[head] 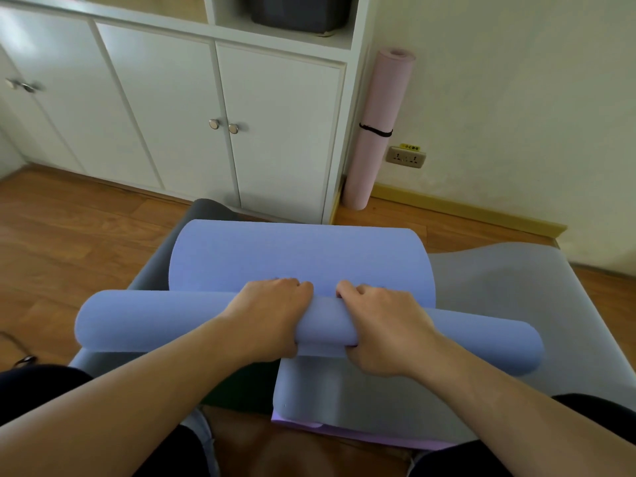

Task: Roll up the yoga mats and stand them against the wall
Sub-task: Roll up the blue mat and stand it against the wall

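A blue yoga mat (299,256) lies in front of me, its near part wound into a roll (144,320) that runs left to right. My left hand (272,315) and my right hand (385,328) both grip the roll near its middle, fingers curled over the far side and thumbs under. The unrolled blue part stretches away toward the cabinet. Under it lies a grey mat (509,304), with a purple mat's edge (361,433) showing at the near side. A pink rolled mat (378,125), tied with a black band, stands upright against the wall.
A white cabinet (172,108) with knobbed doors stands straight ahead, close to the far end of the mats. A wall socket (406,157) is beside the pink mat. Wooden floor (62,242) spreads to the left. My knees are at the bottom edge.
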A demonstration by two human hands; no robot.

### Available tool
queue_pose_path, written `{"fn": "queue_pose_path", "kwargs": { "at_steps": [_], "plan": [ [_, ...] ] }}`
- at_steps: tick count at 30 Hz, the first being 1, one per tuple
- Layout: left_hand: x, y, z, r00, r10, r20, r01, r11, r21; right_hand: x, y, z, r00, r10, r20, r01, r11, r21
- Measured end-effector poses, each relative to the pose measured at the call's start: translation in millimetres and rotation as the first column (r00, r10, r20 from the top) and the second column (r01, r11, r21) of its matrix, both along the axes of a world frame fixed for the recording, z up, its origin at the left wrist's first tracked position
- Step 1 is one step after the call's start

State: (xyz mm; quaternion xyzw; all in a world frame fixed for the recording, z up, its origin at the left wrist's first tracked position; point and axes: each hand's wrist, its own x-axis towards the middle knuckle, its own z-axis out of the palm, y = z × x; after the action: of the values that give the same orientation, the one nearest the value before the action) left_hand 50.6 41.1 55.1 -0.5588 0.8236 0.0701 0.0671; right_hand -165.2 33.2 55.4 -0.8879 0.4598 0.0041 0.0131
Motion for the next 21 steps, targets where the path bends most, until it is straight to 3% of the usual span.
{"fn": "queue_pose_path", "kwargs": {
  "at_steps": [4,7,13,21],
  "plan": [
    [10,-9,9,0.997,0.063,-0.045,-0.058,0.993,0.107,3,0,-5,0.997,0.056,-0.051,-0.061,0.993,-0.104],
    [9,-5,9,0.996,0.062,-0.057,-0.053,0.987,0.151,4,-1,-5,0.996,0.060,-0.069,-0.067,0.993,-0.093],
    [-3,2,-1,1.000,-0.013,0.028,0.014,0.999,-0.044,1,-2,-1,1.000,0.008,0.003,-0.008,1.000,-0.017],
    [8,-3,5,0.996,0.071,-0.058,-0.063,0.991,0.121,4,0,-5,0.994,0.048,-0.098,-0.058,0.993,-0.103]
  ]
}}
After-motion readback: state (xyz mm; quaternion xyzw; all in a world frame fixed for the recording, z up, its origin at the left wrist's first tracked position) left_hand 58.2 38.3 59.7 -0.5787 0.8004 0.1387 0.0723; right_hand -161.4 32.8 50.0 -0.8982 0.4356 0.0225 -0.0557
